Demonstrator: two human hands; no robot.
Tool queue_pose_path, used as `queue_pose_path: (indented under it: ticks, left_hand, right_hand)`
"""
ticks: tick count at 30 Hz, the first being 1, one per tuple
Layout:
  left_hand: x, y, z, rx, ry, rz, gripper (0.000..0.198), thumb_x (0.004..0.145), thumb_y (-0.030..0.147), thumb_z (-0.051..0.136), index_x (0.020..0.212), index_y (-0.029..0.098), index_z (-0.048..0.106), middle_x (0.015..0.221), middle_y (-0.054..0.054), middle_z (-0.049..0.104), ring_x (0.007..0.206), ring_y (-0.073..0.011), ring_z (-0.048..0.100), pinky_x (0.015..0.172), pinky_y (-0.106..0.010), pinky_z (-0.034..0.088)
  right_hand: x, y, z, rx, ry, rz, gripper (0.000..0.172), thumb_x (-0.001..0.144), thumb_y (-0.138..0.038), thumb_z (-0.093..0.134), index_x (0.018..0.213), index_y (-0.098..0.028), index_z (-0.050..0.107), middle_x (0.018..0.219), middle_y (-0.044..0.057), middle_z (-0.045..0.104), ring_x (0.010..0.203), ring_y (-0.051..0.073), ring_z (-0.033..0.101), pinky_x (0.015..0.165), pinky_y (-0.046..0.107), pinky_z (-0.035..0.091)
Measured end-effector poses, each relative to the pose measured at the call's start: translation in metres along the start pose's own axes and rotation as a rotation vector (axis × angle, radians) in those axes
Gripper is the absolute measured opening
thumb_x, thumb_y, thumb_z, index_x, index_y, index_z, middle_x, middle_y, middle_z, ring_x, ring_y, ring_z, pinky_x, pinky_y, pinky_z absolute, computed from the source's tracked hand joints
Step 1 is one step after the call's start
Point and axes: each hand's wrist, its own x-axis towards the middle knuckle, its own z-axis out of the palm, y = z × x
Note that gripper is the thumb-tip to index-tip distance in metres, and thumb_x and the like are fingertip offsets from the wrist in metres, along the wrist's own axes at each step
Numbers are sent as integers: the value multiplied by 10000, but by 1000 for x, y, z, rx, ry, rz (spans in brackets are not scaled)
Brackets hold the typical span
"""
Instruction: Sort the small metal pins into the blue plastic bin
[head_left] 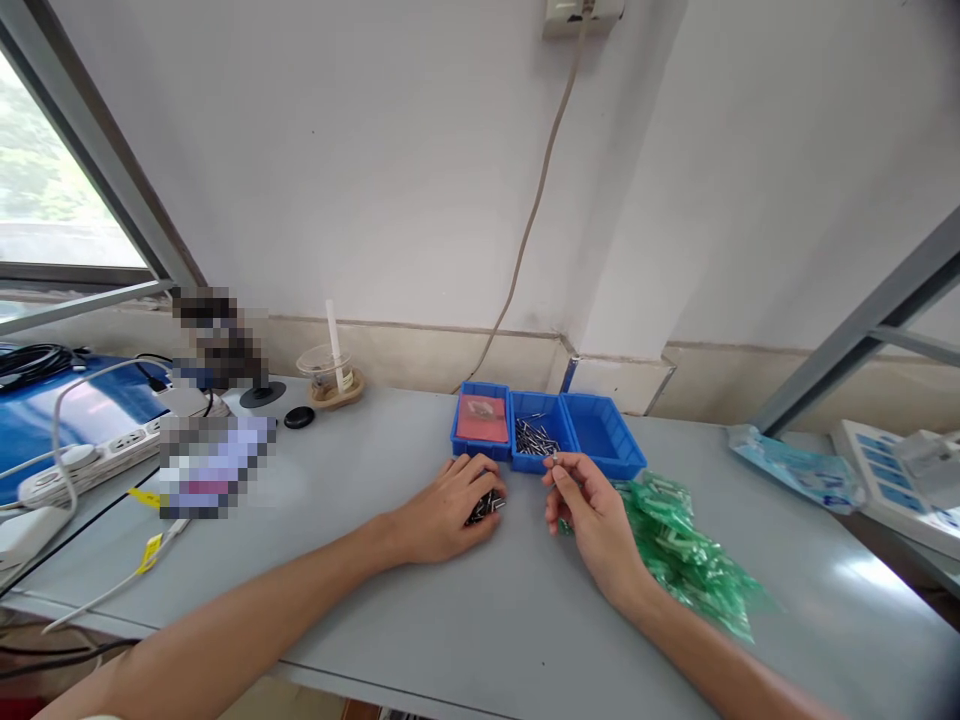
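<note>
My left hand (454, 512) rests on the grey table, its fingers curled around a small pile of dark metal pins (486, 507). To its right, my right hand (596, 520) is raised slightly, thumb and forefinger pinching a tiny silvery metal piece (554, 459) whose exact shape is too small to tell. Just beyond the hands stand three joined blue bins. The left bin (454, 440) holds a red sheet with a small clear bag on it. Similar loose metal pins (535, 437) lie in the middle bin (568, 425). Nothing shows inside the right bin (600, 425).
Crumpled green plastic bags (686, 545) lie beside my right forearm. A blue-white packet (795, 468) and a white device (900, 480) sit at far right. On the left are a power strip (105, 465), cables, a round black disc (299, 417) and a clear dish (324, 370).
</note>
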Motion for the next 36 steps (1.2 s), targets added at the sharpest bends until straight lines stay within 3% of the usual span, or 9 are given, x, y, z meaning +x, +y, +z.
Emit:
queue_pose_path:
  ticks: [9,17,24,36]
  left_hand:
    - [-1,-3,0,-41,-17,-40,143,1013,337,643,1062,224,571,1138,-60,596,1017,-241,533,947,-401,452]
    - [-1,-3,0,-45,-17,-35,139,1013,321,644,1070,221,567,1120,-51,596,1007,-233,518,933,-389,437]
    - [-2,-5,2,-15,-27,11,189,1033,303,622,1209,239,601,1142,-56,586,1024,-235,512,954,-389,418]
    - [-2,-5,2,11,-19,22,52,1035,253,600,1076,221,600,1126,-56,580,1000,-223,508,941,-374,414]
  right_hand:
    - [-1,-1,3,0,-4,-2,384,937,-597,706,1061,-241,633,940,20,603,594,134,584,489,286,520]
    - [-4,2,2,-65,-52,-13,351,984,-580,657,1089,-245,637,955,21,606,590,130,597,491,282,545]
    - [-6,-1,3,-137,-67,-39,330,932,-535,753,1046,-238,664,836,3,593,618,152,612,473,258,535]
    - [-7,-1,3,-131,-128,4,389,990,-605,631,1042,-220,651,841,18,642,561,129,574,447,251,528]
